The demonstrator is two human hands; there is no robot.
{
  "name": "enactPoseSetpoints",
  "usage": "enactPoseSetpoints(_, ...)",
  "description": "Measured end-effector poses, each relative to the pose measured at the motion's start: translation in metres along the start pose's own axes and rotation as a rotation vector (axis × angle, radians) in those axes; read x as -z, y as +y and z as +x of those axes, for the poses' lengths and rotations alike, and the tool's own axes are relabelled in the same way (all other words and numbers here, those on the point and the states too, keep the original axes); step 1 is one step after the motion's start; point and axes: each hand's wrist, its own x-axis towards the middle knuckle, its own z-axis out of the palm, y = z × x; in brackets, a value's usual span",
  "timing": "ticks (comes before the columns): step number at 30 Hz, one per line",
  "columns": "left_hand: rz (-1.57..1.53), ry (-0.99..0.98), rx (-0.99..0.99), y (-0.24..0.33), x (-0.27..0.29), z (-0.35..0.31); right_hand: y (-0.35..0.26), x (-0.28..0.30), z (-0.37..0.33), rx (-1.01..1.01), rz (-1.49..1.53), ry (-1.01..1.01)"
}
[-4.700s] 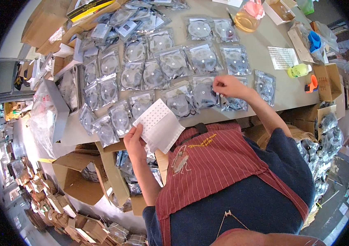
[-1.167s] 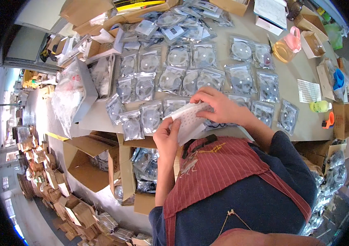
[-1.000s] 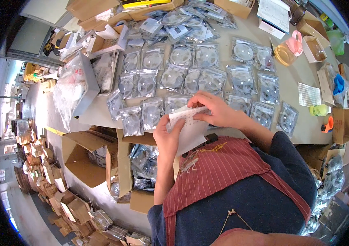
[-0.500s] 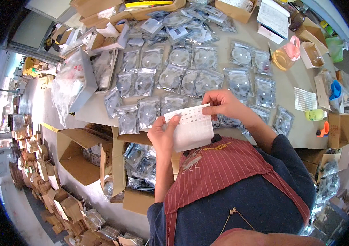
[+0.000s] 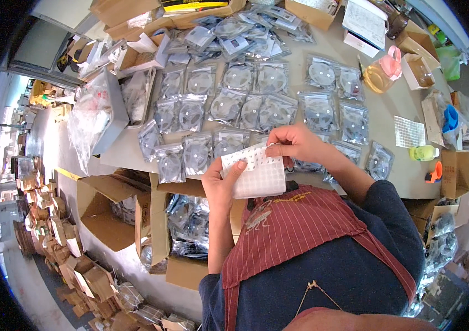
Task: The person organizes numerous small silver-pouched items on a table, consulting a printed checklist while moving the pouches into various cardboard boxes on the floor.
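Note:
Above the table's near edge, my left hand (image 5: 220, 182) grips a white sheet of small round stickers (image 5: 259, 179), thumb on its face. The upper rows carry small dark marks; the lower part is plain and bends downward. My right hand (image 5: 295, 144) pinches at the sheet's upper right corner, thumb and forefinger together. Whether a loose sticker sits between those fingertips cannot be made out. Just beyond the hands lie rows of clear zip bags (image 5: 226, 105), each with a dark round part inside and many with a small white dot on top. My forearms partly cover the nearest bags.
A heap of similar bags (image 5: 240, 36) fills the table's far side. To the right are a pink-lidded jug (image 5: 380, 74), another sticker sheet (image 5: 409, 131), a yellow-green bottle (image 5: 424, 154) and an orange tape dispenser (image 5: 436, 172). Below the edge stands an open carton of bags (image 5: 187, 223).
The sheet has flattened and tilted so its lower rows of round stickers show more plainly. My right hand has shifted slightly left along its top edge.

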Motion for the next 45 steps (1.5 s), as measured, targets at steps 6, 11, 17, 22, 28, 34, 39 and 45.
enactPoseSetpoints(6,0.263,0.074,-0.134,-0.002,0.004,-0.004,-0.001,-0.001,0.009,0.408,-0.557,0.136)
enactPoseSetpoints(11,0.443,0.12,-0.22,-0.003,0.006,-0.006,0.003,-0.008,0.017,0.538,-0.688,0.106)
enactPoseSetpoints(17,0.479,0.122,-0.264,-0.006,0.012,-0.005,0.009,-0.022,0.024,0.605,-0.767,0.184)
enactPoseSetpoints(22,0.233,0.127,-0.065,-0.016,0.027,0.008,0.02,-0.034,0.033,0.755,-0.981,0.284)
enactPoseSetpoints(28,-0.061,0.153,0.148,-0.033,0.053,0.032,0.039,-0.008,0.068,0.883,-0.968,0.118)
enactPoseSetpoints(34,-0.137,0.293,0.129,-0.04,0.091,0.039,0.092,0.158,0.152,0.095,-0.777,0.467)
enactPoseSetpoints(39,-0.176,0.395,0.139,-0.033,0.101,0.048,0.121,0.196,0.173,-0.162,-1.166,0.513)
enactPoseSetpoints(45,-0.223,0.41,0.146,-0.038,0.111,0.059,0.071,0.165,0.205,-0.171,-1.366,0.555)
